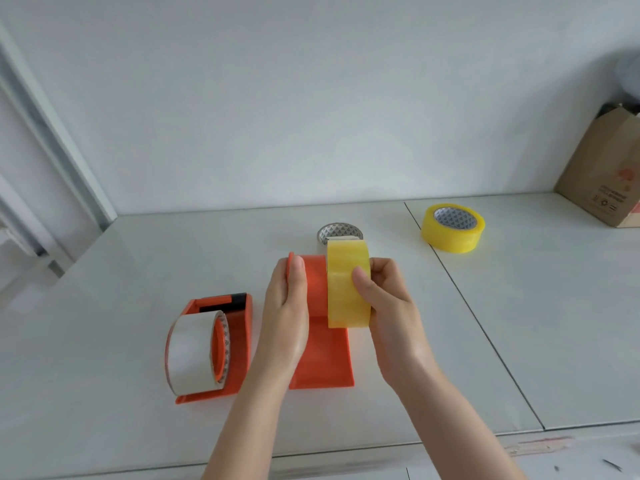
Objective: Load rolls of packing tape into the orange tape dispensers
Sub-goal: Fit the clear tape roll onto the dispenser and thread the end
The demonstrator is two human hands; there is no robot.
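My right hand grips a yellow roll of packing tape, held upright against the right side of an orange tape dispenser in the middle of the table. My left hand holds that dispenser's left side, fingers along its round orange flange. To the left lies a second orange dispenser with a whitish tape roll mounted on its hub. Another yellow roll lies flat at the back right. A nearly bare cardboard core sits behind the held roll, partly hidden.
The white table meets a white wall at the back, and a seam runs diagonally down its right side. A brown cardboard box stands at the far right edge. A window frame runs along the left.
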